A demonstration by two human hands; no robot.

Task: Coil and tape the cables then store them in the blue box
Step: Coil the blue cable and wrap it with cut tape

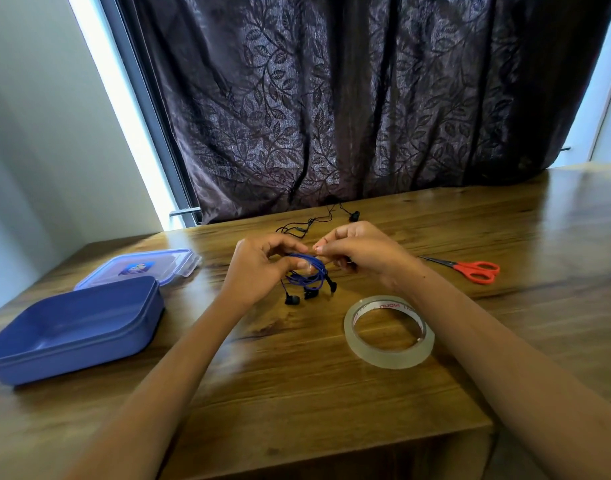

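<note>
My left hand [259, 268] grips a coiled blue earphone cable [309, 277] above the middle of the wooden table [297, 393]; its black earbuds and plug dangle below the coil. My right hand [362, 252] meets the coil from the right, thumb and fingers pinched at its top; whether a piece of tape is between them I cannot tell. A black earphone cable [314, 223] lies loose at the back by the curtain. The open blue box [75, 327] stands at the left, its clear lid [141, 268] behind it.
A roll of clear tape [388, 332] lies flat in front of my right hand. Red-handled scissors [470, 270] lie to the right. A dark patterned curtain [349, 98] hangs behind the table. The table's front edge drops off near my forearms.
</note>
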